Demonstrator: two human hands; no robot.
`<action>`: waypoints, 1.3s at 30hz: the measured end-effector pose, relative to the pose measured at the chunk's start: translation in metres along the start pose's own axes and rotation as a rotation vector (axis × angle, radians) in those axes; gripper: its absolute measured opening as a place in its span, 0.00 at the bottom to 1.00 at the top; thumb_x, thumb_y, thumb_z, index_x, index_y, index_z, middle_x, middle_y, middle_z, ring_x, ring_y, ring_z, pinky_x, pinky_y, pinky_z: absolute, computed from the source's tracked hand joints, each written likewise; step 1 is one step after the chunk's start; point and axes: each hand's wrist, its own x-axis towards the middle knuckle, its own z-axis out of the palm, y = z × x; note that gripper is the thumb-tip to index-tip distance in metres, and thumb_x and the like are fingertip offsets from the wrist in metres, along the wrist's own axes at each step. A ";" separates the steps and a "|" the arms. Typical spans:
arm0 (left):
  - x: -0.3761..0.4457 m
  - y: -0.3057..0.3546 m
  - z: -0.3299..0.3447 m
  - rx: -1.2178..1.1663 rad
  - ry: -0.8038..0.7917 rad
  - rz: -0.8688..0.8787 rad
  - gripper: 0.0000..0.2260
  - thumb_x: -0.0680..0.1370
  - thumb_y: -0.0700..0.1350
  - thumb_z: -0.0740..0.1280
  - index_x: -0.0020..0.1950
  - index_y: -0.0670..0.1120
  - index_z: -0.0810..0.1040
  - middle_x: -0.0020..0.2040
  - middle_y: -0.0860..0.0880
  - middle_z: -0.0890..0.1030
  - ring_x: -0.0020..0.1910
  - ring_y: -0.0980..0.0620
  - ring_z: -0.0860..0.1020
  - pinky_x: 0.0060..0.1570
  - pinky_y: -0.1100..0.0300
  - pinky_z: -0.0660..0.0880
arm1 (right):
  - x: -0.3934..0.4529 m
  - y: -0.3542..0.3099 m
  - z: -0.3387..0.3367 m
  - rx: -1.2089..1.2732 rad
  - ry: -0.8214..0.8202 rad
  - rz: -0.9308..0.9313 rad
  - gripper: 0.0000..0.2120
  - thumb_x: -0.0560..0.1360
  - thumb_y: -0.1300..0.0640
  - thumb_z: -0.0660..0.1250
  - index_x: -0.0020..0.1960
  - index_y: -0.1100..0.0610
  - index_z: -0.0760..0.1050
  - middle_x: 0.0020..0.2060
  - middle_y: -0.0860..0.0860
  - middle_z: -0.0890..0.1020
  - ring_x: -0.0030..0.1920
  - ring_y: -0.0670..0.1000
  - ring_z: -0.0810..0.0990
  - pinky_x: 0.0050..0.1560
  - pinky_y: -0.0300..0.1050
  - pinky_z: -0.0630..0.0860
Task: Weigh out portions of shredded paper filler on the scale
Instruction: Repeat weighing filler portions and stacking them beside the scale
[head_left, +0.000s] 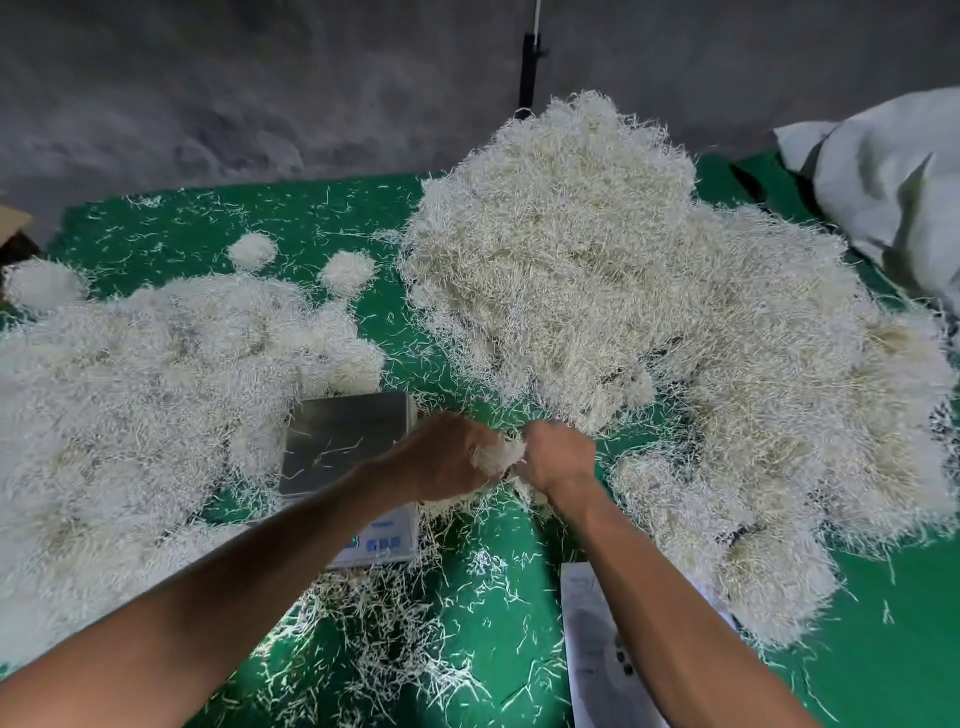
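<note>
One scale (349, 441), two large filler heaps (597, 291), three small clumps (347, 271), two hands (449, 457).

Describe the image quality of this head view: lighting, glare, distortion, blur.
Head view: wide-angle distortion bends the green table edge and stretches the forearms; light is strong on the big shred pile, dim on the back wall; soft glare on the scale platform; the clump between left hand and right hand looks slightly blurred; the scale display is unreadable.
</note>
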 end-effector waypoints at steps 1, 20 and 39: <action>-0.004 0.000 0.003 -0.025 0.019 0.005 0.15 0.73 0.46 0.77 0.58 0.46 0.83 0.48 0.51 0.86 0.38 0.61 0.82 0.45 0.62 0.82 | 0.004 -0.002 -0.002 0.002 0.003 0.026 0.07 0.77 0.56 0.72 0.53 0.52 0.78 0.33 0.49 0.77 0.31 0.45 0.75 0.32 0.40 0.74; -0.053 -0.005 -0.055 -0.738 0.470 -0.359 0.07 0.75 0.32 0.69 0.36 0.37 0.78 0.27 0.48 0.76 0.24 0.51 0.73 0.24 0.63 0.70 | 0.059 -0.019 -0.030 0.566 -0.023 0.366 0.01 0.81 0.65 0.65 0.51 0.62 0.73 0.36 0.52 0.71 0.32 0.46 0.68 0.25 0.37 0.66; -0.130 -0.041 -0.064 -0.866 0.705 -0.692 0.06 0.73 0.40 0.69 0.42 0.44 0.73 0.33 0.44 0.78 0.31 0.51 0.73 0.35 0.57 0.71 | -0.057 -0.122 -0.077 0.597 0.066 -0.201 0.25 0.84 0.43 0.60 0.77 0.53 0.65 0.69 0.55 0.76 0.52 0.51 0.83 0.55 0.34 0.72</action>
